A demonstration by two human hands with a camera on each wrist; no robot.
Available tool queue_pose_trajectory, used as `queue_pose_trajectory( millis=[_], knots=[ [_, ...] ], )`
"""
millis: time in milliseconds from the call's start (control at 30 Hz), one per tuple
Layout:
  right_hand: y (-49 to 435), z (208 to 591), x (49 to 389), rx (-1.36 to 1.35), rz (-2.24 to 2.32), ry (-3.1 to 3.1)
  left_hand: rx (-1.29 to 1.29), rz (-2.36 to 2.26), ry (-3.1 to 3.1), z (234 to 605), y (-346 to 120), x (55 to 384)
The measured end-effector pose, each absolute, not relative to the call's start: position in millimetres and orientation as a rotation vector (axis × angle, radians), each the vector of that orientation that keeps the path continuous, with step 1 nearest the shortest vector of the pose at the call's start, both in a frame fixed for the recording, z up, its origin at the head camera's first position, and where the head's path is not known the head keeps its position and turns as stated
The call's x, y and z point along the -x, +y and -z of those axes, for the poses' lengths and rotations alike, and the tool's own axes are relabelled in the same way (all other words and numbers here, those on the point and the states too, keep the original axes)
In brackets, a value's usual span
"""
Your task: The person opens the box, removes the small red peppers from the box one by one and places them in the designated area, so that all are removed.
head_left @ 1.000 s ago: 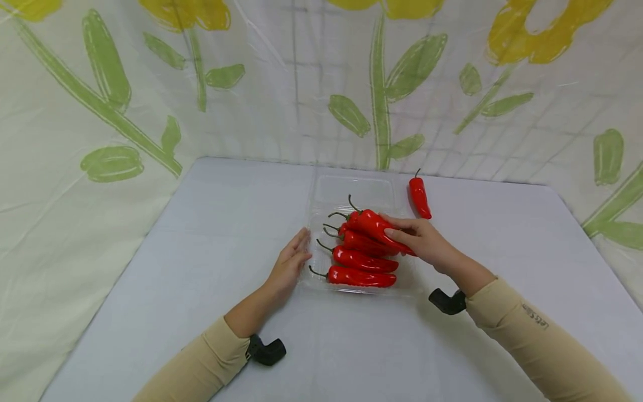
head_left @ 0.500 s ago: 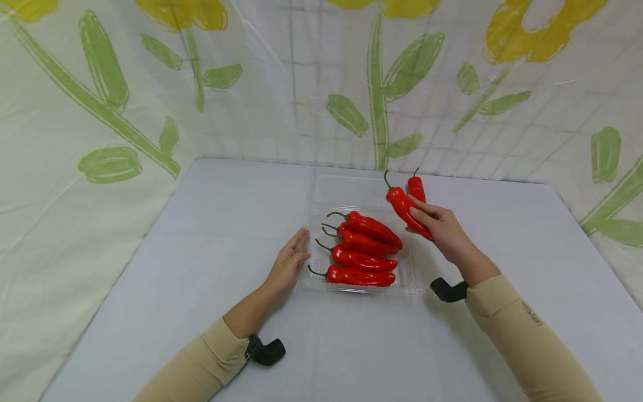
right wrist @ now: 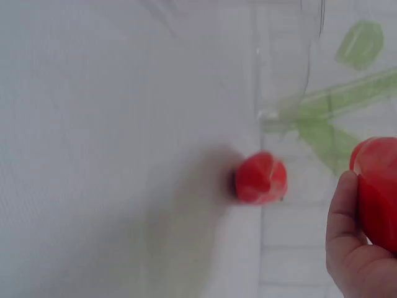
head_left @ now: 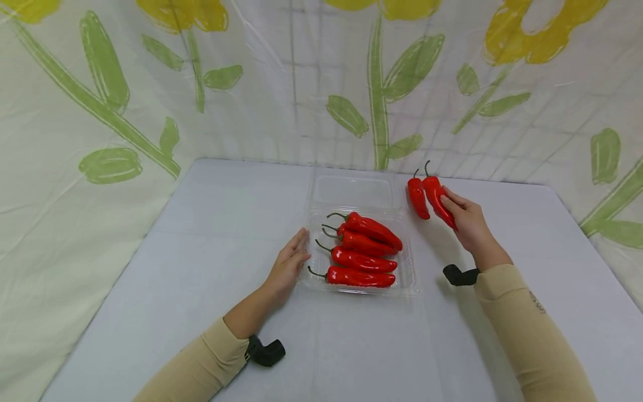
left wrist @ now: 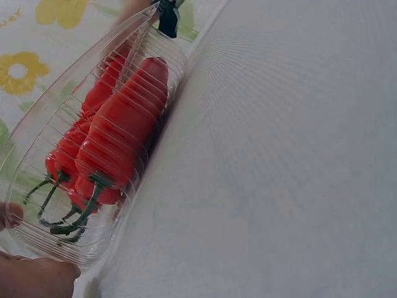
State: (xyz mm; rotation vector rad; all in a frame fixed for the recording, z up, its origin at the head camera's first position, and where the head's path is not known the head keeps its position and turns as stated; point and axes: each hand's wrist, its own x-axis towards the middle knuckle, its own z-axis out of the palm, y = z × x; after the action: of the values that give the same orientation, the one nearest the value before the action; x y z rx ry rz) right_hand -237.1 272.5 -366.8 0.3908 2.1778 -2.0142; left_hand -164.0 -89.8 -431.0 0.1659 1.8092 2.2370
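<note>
While right hand [head_left: 464, 220] grips a glossy, tapered pepper [head_left: 438, 196], left hand [head_left: 289, 259] lies nearly straight-fingered. It touches a ribbed clear-plastic box [head_left: 408, 274].

Peppers [head_left: 364, 259] in the tray [head_left: 409, 273], two more off to its right!
And here's the tray on the table [head_left: 216, 223], lid [head_left: 354, 192] laid open behind it, left hand [head_left: 287, 262] at its left wall; right of the lid lies a loose pepper [head_left: 417, 198], and just right of that, a held pepper [head_left: 437, 196] in the right hand [head_left: 466, 220]. Perhaps five inside, the rear ones overlapping.
</note>
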Motion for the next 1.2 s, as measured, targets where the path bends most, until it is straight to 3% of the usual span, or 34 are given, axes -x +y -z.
queue_pose_trajectory(
  millis=[433,800,1200],
  knots=[
    [294,371,264,-0.562,2.142,2.133,-0.277,-2.264,1.826,435,-91,159],
    [301,377,291,-0.692,2.207,2.039,-0.154,-2.237,1.813,432,-90,163],
    [301,387,308,-0.781,1.986,2.137,-0.181,-2.255,1.812,432,-90,164]
  ],
)
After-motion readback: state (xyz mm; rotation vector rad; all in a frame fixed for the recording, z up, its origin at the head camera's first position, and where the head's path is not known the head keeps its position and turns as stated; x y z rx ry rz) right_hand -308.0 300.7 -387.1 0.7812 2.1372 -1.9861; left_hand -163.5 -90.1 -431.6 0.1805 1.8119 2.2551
